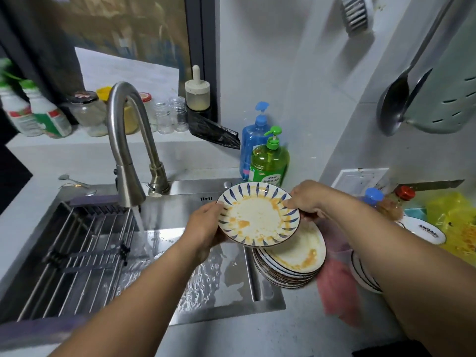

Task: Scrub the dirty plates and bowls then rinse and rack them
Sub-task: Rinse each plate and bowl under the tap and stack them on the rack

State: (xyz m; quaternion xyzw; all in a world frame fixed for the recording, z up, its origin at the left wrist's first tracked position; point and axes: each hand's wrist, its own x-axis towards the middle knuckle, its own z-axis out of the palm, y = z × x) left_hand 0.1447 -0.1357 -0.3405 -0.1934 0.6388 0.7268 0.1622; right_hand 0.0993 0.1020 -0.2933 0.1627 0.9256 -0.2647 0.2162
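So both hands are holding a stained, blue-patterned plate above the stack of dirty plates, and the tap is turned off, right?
Not quite: the tap is running, with water pouring into the sink, as the head view shows. The rest holds: the left hand and right hand hold the stained blue-patterned plate above the stack of dirty plates.

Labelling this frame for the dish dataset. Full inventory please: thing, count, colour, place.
held plate: 1, white with blue rim marks and orange stains, above sink's right edge
plate stack: 1 pile, stained, counter right of sink
sink: 1, steel, centre
tap: 1, steel, running
drying rack: 1, dark, sink's left side
soap bottles: 2, green and blue, behind sink
jars: several, on sill
pink cloth: 1, right counter
ladle: 1, steel, on wall
left hand: grip on plate's left rim
right hand: grip on plate's right rim
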